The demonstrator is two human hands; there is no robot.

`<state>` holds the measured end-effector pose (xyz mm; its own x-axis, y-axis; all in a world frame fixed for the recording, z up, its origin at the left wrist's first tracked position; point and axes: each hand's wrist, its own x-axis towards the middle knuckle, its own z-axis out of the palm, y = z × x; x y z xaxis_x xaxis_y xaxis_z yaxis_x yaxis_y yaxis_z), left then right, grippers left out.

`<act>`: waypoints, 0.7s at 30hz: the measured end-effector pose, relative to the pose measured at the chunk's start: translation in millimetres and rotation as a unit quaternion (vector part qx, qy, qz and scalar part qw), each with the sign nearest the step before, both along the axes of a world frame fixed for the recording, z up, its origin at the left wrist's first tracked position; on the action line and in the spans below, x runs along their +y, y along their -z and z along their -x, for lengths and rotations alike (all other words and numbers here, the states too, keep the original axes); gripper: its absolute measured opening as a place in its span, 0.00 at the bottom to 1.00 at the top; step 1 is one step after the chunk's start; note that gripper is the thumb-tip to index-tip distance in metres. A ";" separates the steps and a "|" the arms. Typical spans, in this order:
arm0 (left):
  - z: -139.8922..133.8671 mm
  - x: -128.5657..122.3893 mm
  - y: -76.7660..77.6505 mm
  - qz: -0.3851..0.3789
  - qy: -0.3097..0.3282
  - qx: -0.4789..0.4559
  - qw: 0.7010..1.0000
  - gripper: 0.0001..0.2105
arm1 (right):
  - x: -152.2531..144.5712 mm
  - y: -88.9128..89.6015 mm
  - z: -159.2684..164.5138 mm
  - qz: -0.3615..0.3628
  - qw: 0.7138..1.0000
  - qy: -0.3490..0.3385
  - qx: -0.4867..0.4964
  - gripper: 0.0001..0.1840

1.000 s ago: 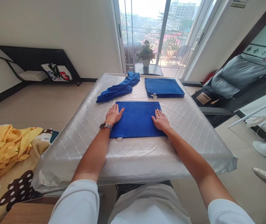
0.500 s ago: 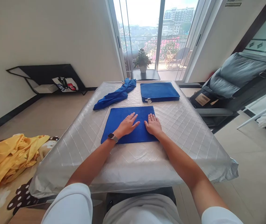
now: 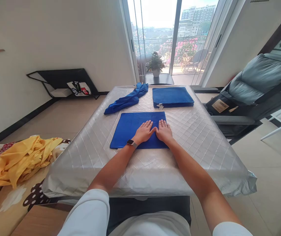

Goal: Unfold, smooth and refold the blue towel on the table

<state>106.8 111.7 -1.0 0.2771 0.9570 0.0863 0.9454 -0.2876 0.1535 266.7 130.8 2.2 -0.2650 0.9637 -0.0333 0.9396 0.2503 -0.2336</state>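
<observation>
A blue cloth lies flat as a rectangle on the silver quilted table cover. My left hand, with a watch on its wrist, rests palm down on the cloth, right of its middle. Beside it my right hand presses flat on the cloth's right edge. Fingers of both hands are stretched out, and the thumbs meet. Behind my hands sits a neat stack of folded blue cloths with a white tag at its front. A crumpled blue cloth lies at the back left.
A dark grey recliner stands right of the table. Beyond the far edge, a potted plant sits on a chair before the glass door. Yellow fabric is heaped on patterned bedding at the left. A black rack leans by the wall.
My left hand has slid right across the cloth until its thumb reaches my right hand. The right hand stays at the right edge. The view has turned slightly left.
</observation>
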 end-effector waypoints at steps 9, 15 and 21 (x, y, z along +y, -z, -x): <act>0.4 4.0 0.6 0.028 -0.013 -0.004 1.000 0.40 | -0.9 -2.8 -1.9 -0.005 1.000 0.002 -0.027 0.36; -0.7 2.6 -0.6 0.021 -0.014 -0.019 0.999 0.39 | 0.5 -1.3 -4.0 -0.014 0.999 0.004 -0.040 0.36; -2.1 4.1 0.3 0.025 -0.016 -0.037 0.999 0.40 | 0.5 -1.0 -5.0 -0.021 0.999 0.006 -0.049 0.36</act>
